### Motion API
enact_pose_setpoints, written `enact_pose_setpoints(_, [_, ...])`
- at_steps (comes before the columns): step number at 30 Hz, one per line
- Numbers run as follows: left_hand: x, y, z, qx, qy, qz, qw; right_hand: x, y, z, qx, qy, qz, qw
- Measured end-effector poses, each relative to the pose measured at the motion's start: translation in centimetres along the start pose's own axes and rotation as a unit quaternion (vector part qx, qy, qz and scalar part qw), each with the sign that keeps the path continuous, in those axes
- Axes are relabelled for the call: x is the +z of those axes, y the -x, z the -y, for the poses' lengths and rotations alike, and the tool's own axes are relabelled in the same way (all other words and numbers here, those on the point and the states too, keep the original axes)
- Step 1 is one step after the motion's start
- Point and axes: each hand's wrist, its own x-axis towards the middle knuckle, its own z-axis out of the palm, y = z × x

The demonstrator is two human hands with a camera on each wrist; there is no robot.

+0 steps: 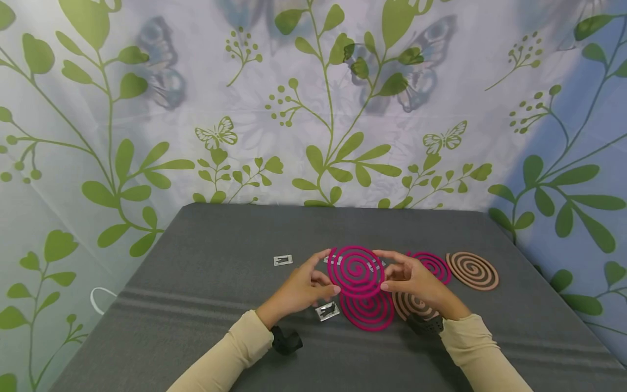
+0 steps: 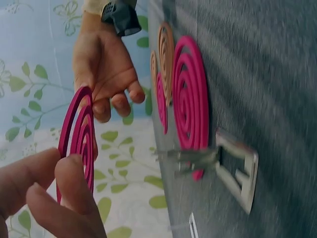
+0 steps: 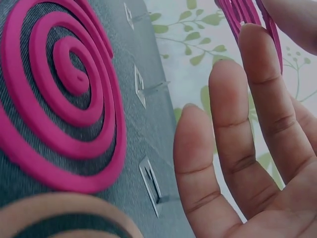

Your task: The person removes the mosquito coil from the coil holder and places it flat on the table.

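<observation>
A pink mosquito coil [image 1: 356,268] is held up above the table between both hands. My left hand [image 1: 300,287] pinches its left edge between thumb and fingers, and in the left wrist view the coil [image 2: 89,144] shows nearly edge-on. At the opposite edge, my right hand [image 1: 416,280] grips it with thumb and fingers; the right wrist view shows the other fingers [image 3: 230,114] spread below. Beneath lies another pink coil [image 1: 368,328], flat on the cloth. A metal coil stand [image 1: 327,311] with raised prongs sits close to the left hand.
Further stands, one at the left [image 1: 282,260] and one behind the held coil [image 1: 333,260], lie on the grey-covered table [image 1: 220,239]. Rightward are a pink coil [image 1: 436,265], a tan coil [image 1: 472,269] and a partly hidden tan coil [image 1: 409,305]. A patterned curtain [image 1: 274,136] hangs behind.
</observation>
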Motion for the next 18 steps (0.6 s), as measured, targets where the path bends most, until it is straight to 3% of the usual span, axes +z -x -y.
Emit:
enact_pose_setpoints(6, [1.6,-0.2,-0.3,-0.012,0.025,-0.002,0.9996,-0.9,1.1,0.1,0.008,0.013,-0.001,0.9999])
enact_pose_setpoints(13, [3.2,-0.6,-0.8,-0.027,0.049,-0.002,0.9984,-2.0,2.3,-0.1,0.007,-0.008,0.009,0.9999])
enact_pose_setpoints(18, [4.5,-1.1,-1.3,-0.019,0.044,-0.01,0.9988,-2.7,3.3,-0.1,0.001,-0.019,0.011,0.9998])
